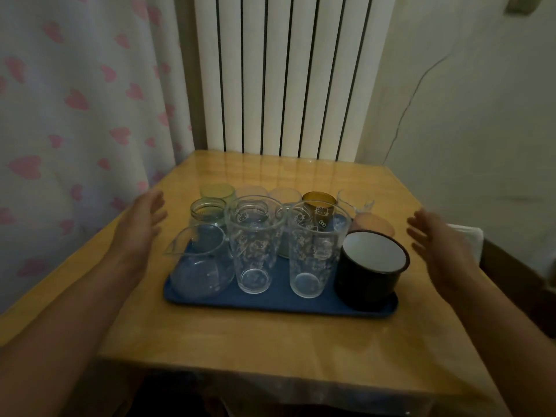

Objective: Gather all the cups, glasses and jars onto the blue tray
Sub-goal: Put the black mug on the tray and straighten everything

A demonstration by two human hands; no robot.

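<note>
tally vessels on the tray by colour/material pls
Clear glass vessels: 7, e.g. clear glass pitcher, tall printed clear glass
Green glass cup: 1
Amber glass cup: 1
Pink cup: 1
Black enamel mug: 1
Total: 11, back row blurred

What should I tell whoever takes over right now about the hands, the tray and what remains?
Left hand: open, in the air left of the tray, holding nothing.
Right hand: open, in the air right of the tray, holding nothing.
On the blue rectangular tray: clear glass pitcher, two tall printed clear glasses, black enamel mug with white inside, clear glass jar, amber printed glass, with more glasses behind.
Done: gathering looks complete, though the back row's footing is partly hidden.
Left: check the back row; nothing else visibly remains.
</note>
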